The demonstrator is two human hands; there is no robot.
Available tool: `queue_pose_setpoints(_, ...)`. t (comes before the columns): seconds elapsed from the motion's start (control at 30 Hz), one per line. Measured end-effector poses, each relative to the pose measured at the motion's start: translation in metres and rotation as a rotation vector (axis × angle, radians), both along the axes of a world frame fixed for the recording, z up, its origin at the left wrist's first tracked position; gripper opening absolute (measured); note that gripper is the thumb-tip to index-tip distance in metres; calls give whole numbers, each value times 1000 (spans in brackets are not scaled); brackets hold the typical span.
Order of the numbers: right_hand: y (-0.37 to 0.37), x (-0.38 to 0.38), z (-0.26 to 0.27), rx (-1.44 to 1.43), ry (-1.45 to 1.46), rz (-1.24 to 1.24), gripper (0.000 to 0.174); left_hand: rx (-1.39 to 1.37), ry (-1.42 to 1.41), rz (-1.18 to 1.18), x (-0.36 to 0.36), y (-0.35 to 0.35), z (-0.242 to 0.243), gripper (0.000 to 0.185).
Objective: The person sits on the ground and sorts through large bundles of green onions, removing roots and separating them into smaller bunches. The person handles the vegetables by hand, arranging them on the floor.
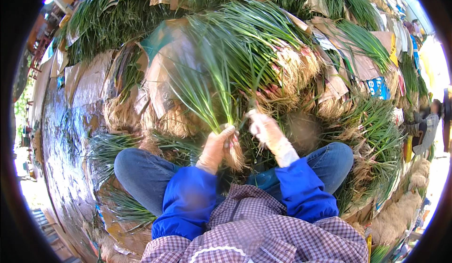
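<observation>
My left hand [213, 150], in a thin pale glove, grips a small bunch of green onions [222, 107]. Their long leaves fan upward and away from me, and the pale roots [233, 157] hang below my fingers. Just to the right, my gloved right hand [269, 132] is blurred, its fingers bent beside a thin green stalk or leaf. Whether the fingers pinch it is unclear. Beyond both hands lies a large heap of green onions [240, 47], with reddish bases and tangled straw-coloured roots [296, 68] toward the right.
Brown paper sheets [169, 72] cover more onion bundles ahead. Loose onions [374, 136] lie to the right of my bent knees, others [113, 150] to the left. A wet, shiny floor [65, 139] stretches along the left. Another person [425, 128] sits at the far right.
</observation>
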State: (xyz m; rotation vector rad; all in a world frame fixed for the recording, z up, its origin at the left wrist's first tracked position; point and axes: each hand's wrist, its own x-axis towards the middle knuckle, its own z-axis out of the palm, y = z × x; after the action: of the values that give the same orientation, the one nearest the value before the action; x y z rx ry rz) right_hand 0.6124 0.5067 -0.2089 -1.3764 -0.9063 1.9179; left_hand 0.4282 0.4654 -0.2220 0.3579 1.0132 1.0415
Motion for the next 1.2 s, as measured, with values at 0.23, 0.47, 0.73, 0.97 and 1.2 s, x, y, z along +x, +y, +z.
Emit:
queue_pose_setpoints(0.23,-12,-36,-9,156,-45,-80,23,-33,237,33,-7,-17,7,13)
queue_pose_setpoints(0.47,-11,-23,21,335,-99,36,31,-138,45,30,-15,-19,-6,23)
queue_pose_setpoints(0.73,-8,-5,9,312,95,-139,14,53,25,14,-22,-22,-9,18)
queue_pose_setpoints(0.97,0,-37,-65,924,-685,166,24,-47,40,-198,-11,-19,-6,24)
queue_pose_setpoints(1.2,-20,-40,7,31,99,-91,14,-79,41,90,-12,-21,-23,19)
